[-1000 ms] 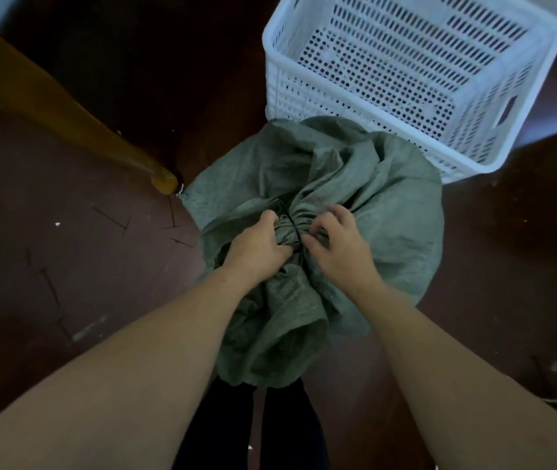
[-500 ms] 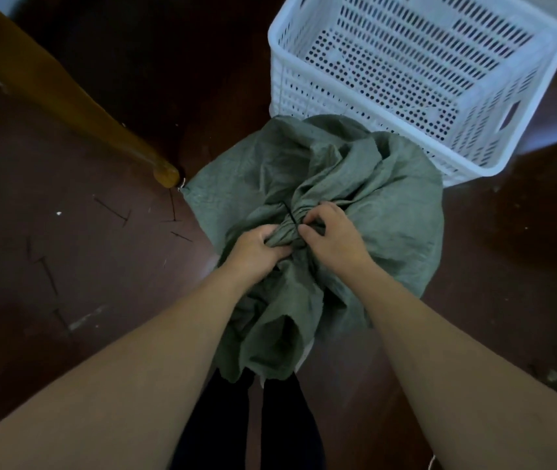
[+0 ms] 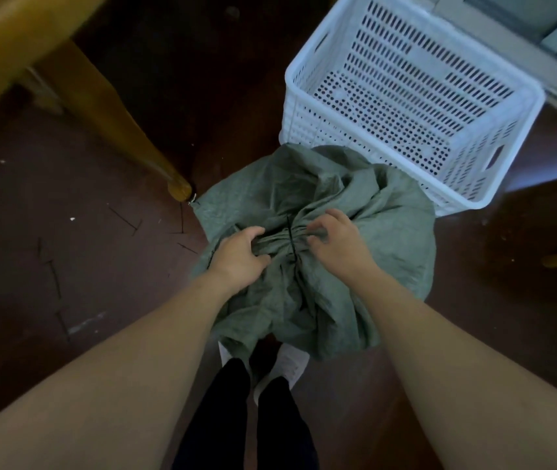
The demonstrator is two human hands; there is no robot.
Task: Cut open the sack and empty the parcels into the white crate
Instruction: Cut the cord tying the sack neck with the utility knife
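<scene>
Head camera: Two bare hands work at the neck of a grey-green sack (image 3: 389, 242) that slumps on the dark floor (image 3: 67, 266) just in front of the white crate (image 3: 304, 123). Its far edge lies right up against the crate's near wall. The left hand (image 3: 236, 256) clenches a bunch of the gathered cloth on one side of a thin black tie (image 3: 291, 235). The right hand (image 3: 338, 242), fingers curled, pinches the folds on the tie's other side. The tie cinches the neck into tight pleats that fan outward towards the crate and back towards the person's white shoes (image 3: 290, 361).

The sack is tied shut and uncut, so the job looks to be at its opening step: finding and steadying the closure. No blade or scissors shows in either hand or anywhere around the crate. The next move would probably call for one, laid to the tie or to the cloth just beside it, with the cut kept shallow to spare whatever is inside. No parcel is visible; the woven cloth is loose, creased and matt, bulging fullest on the side nearest the crate. The crate's perforated floor shows nothing in it. A wooden furniture leg (image 3: 155, 164) stands well to the crate's left.
</scene>
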